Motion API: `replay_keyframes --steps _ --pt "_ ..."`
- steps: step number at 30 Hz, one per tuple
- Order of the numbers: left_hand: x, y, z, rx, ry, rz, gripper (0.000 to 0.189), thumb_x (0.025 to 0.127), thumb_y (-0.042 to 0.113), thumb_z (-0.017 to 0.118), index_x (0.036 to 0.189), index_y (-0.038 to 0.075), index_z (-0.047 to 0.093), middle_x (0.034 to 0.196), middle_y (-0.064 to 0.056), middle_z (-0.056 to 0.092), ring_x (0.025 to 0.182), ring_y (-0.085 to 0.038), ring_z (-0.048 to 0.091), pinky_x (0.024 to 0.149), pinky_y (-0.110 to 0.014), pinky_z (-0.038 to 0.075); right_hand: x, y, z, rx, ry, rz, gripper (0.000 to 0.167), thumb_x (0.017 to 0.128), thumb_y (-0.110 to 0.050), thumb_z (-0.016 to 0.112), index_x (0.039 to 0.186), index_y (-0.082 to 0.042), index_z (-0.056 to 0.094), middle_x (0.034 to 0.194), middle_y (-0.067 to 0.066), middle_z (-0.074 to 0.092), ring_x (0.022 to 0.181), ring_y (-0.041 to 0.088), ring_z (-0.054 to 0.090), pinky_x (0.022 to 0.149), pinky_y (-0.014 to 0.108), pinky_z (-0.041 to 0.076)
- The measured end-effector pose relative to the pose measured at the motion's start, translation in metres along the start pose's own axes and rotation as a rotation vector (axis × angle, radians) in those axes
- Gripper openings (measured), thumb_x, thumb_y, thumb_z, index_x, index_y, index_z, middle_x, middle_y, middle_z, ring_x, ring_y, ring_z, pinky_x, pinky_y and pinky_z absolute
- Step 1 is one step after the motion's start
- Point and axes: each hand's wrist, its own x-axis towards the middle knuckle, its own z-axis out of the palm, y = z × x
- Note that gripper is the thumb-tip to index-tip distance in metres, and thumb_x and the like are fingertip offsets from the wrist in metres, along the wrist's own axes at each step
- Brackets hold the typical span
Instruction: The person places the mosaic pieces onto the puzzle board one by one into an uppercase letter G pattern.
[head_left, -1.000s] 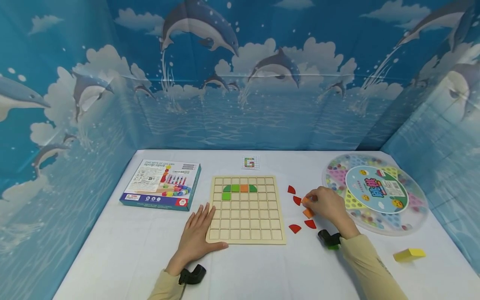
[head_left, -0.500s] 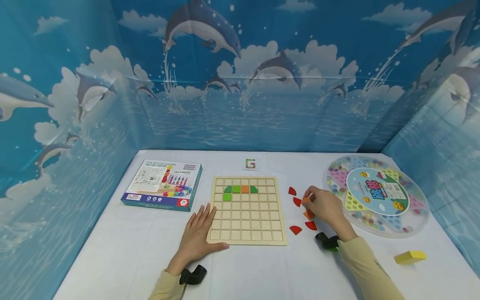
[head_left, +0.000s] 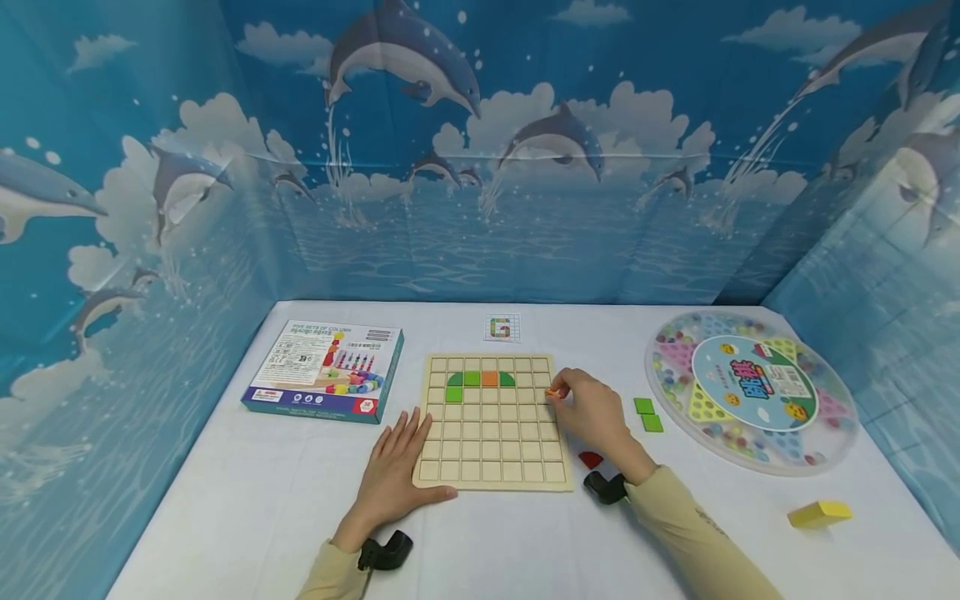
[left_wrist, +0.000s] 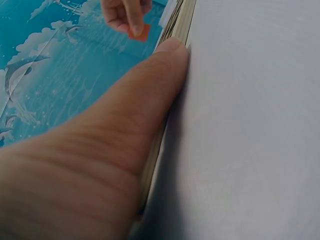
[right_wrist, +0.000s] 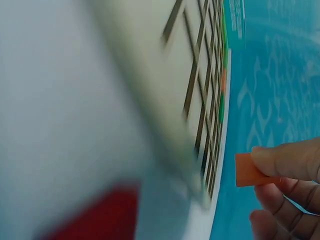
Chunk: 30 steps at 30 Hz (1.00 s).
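Note:
In the head view a wooden grid board [head_left: 491, 462] lies mid-table. Near its upper edge sit a green quarter-circle [head_left: 454, 379], a green square [head_left: 472, 378], an orange square [head_left: 490, 379] and another green quarter-circle [head_left: 507, 379]; a second green square [head_left: 453, 394] lies below the left end. My left hand [head_left: 397, 458] rests with spread, straight fingers at the board's lower left edge, thumb along its front. My right hand [head_left: 592, 412] pinches an orange square tile [right_wrist: 246, 170] between thumb and fingers, over the board's right edge.
A red quarter-circle [head_left: 591, 459] and two green squares [head_left: 648, 414] lie right of the board. Behind it is a pattern card [head_left: 502, 327]. A boxed bead set [head_left: 322, 371] lies left, a round marble game [head_left: 750, 387] right, a yellow block [head_left: 819, 514] near the right edge.
My right hand has lifted an orange square from the loose tiles and carried it left to the board's right edge. Two green squares have come into sight. The left hand stays put.

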Motion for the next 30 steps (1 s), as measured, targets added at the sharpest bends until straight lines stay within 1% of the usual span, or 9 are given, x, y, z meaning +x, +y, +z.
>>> replay_keyframes --steps 7,12,14,18,21,27,30 --pt "0.000 -0.001 0.001 -0.007 -0.018 -0.019 0.110 0.069 0.065 0.069 0.150 0.006 0.025 0.156 -0.012 0.018 0.142 -0.030 0.009 0.111 -0.048 0.006 0.016 -0.042 0.030 0.094 -0.109 -0.057 0.017 0.076 -0.019 0.081 0.078 -0.017 0.065 0.068 -0.011 0.054 0.052 0.007 0.042 0.044 0.025 0.035" --pt "0.000 -0.001 0.002 -0.002 -0.021 -0.021 0.109 0.070 0.066 0.069 0.151 0.007 0.025 0.156 -0.011 0.018 0.143 -0.030 0.009 0.112 -0.047 0.006 0.023 -0.066 0.048 0.150 -0.167 -0.091 0.014 0.077 -0.022 0.080 0.078 -0.017 0.067 0.067 -0.013 0.057 0.056 0.005 0.048 0.048 0.025 0.040" --pt "0.000 -0.001 0.002 0.000 -0.019 -0.018 0.109 0.070 0.066 0.069 0.151 0.007 0.025 0.156 -0.012 0.019 0.143 -0.030 0.009 0.111 -0.047 0.006 0.025 -0.073 0.054 0.149 -0.191 -0.105 0.011 0.079 -0.021 0.079 0.080 -0.017 0.069 0.069 -0.012 0.059 0.059 0.005 0.051 0.050 0.025 0.042" --pt "0.000 0.000 0.002 -0.004 -0.013 -0.012 0.109 0.070 0.065 0.069 0.151 0.007 0.025 0.155 -0.012 0.019 0.142 -0.031 0.010 0.111 -0.048 0.007 0.026 -0.082 0.063 0.129 -0.215 -0.133 0.005 0.082 -0.017 0.076 0.084 -0.016 0.071 0.075 -0.010 0.063 0.062 0.006 0.055 0.051 0.023 0.043" --pt "-0.001 0.000 0.001 0.000 -0.005 -0.013 0.109 0.069 0.065 0.070 0.150 0.007 0.026 0.155 -0.013 0.020 0.142 -0.031 0.010 0.111 -0.049 0.007 0.028 -0.087 0.068 0.119 -0.212 -0.144 0.006 0.083 -0.017 0.075 0.085 -0.015 0.070 0.076 -0.008 0.065 0.062 0.007 0.057 0.052 0.023 0.044" --pt "0.000 0.000 0.000 0.002 0.002 -0.007 0.109 0.069 0.065 0.070 0.150 0.006 0.027 0.155 -0.014 0.021 0.142 -0.032 0.011 0.111 -0.050 0.008 0.032 -0.094 0.074 0.136 -0.231 -0.129 0.006 0.083 -0.014 0.074 0.087 -0.013 0.069 0.078 -0.005 0.066 0.059 0.007 0.055 0.052 0.024 0.045" --pt "0.000 0.000 0.001 -0.002 -0.002 -0.006 0.109 0.070 0.066 0.070 0.150 0.006 0.027 0.155 -0.013 0.021 0.142 -0.032 0.011 0.111 -0.050 0.007 0.032 -0.094 0.075 0.129 -0.242 -0.129 0.005 0.083 -0.012 0.074 0.087 -0.012 0.071 0.082 -0.003 0.067 0.066 0.009 0.059 0.056 0.026 0.048"
